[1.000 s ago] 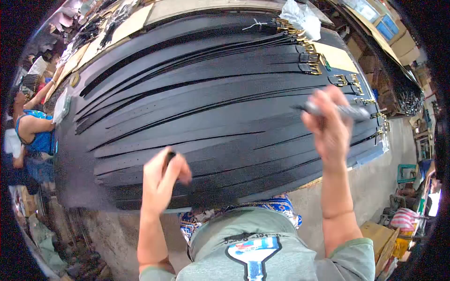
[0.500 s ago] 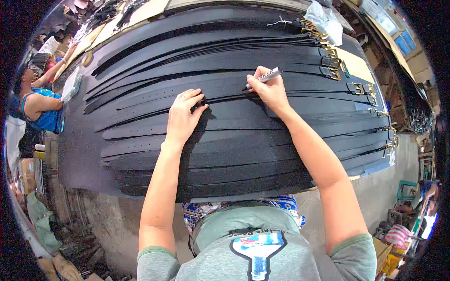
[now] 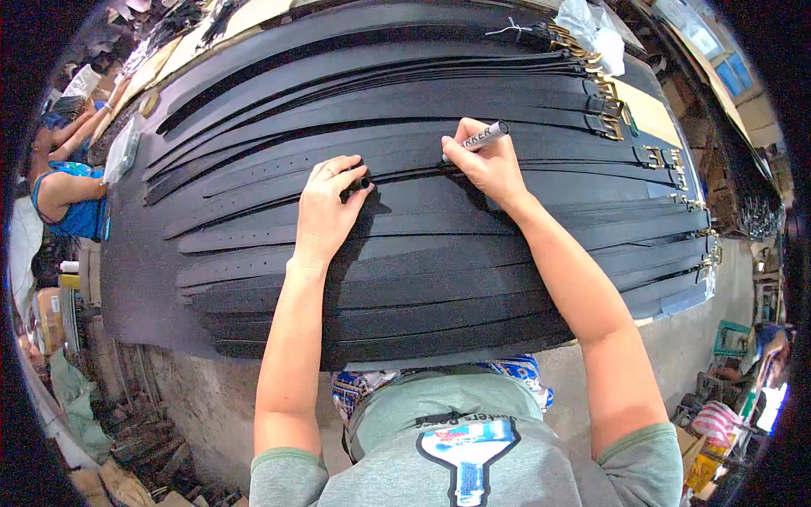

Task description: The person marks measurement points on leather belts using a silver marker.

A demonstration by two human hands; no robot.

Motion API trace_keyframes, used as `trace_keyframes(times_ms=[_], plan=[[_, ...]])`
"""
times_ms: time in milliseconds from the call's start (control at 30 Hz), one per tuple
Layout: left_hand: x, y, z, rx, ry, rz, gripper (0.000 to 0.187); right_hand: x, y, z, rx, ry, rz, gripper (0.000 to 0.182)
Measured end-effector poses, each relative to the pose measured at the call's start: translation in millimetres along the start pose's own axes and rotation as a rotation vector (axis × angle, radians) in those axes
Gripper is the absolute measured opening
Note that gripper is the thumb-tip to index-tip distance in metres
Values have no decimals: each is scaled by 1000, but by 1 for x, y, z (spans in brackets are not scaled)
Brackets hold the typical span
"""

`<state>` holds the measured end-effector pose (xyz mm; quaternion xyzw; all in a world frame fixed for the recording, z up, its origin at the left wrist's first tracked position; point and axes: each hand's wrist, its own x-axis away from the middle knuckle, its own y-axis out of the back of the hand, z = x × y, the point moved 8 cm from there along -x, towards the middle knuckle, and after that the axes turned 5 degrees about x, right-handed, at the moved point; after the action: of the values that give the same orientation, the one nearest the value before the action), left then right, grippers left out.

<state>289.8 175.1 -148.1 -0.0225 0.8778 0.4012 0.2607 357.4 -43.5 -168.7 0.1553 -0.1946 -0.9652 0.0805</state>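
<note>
In my right hand (image 3: pixel 483 165) is a silver marker (image 3: pixel 486 137), pinched with its lower end down at a black belt's edge; its lettered barrel slants up to the right. My left hand (image 3: pixel 334 203) is closed on a small black marker cap (image 3: pixel 364 182), held between thumb and fingers just above the belts. Several black belts (image 3: pixel 270 169) lie side by side across the table, punched holes toward the left ends. Metal buckles (image 3: pixel 604 108) are at their right ends. The marker's tip is hidden behind my fingers.
A clear plastic bag (image 3: pixel 590 35) lies by the buckles at the back right. Another person (image 3: pixel 72 198) in a blue top is at the table's left end, near a plastic-wrapped packet (image 3: pixel 127 150) and a roll of tape (image 3: pixel 149 104). Cartons and scraps line the floor.
My right hand has barely moved, with the marker at much the same place on the belts. My left hand keeps the cap and has shifted slightly left. The other person's arms have shifted.
</note>
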Motion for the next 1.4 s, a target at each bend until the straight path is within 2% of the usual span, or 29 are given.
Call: trace_keyframes(times_ms=[167,267,367,467,667,767,800,833,867,967,1000,1033,1100,1200,1400], plan=[[0,0,-1,-3,15,5,28,0,-1,4,-24,35,5,30],[0,0,-1,1,21,7,28,0,2,15,66,88,-44,29],[-1,1,-1,-3,25,10,28,1,3,13,77,52,-13,29],[-1,1,-1,-6,27,13,28,-2,5,-3,-144,-42,-8,28],[-1,1,-1,4,37,11,26,0,5,2,-32,-65,28,26],[1,4,-1,-6,36,8,26,-1,1,3,-123,23,-43,27],[-2,3,-3,3,22,8,26,-2,-2,9,-110,77,-54,26],[-2,2,-4,-31,-6,12,26,3,0,11,-38,39,-4,25],[-3,2,-5,-20,-8,24,25,3,1,15,30,137,-32,23],[-3,7,-7,7,60,4,26,5,3,17,36,165,-75,24],[-3,9,-9,8,74,-14,27,8,9,29,-34,114,-92,22],[-3,11,-8,3,93,-31,28,9,12,33,-45,169,-135,22],[-4,8,-7,16,101,-2,31,11,10,34,-83,144,-99,24],[-2,0,-1,-3,67,51,34,17,7,56,-67,329,-85,22],[-3,-1,-6,-60,78,74,39,26,10,81,200,546,-149,23]])
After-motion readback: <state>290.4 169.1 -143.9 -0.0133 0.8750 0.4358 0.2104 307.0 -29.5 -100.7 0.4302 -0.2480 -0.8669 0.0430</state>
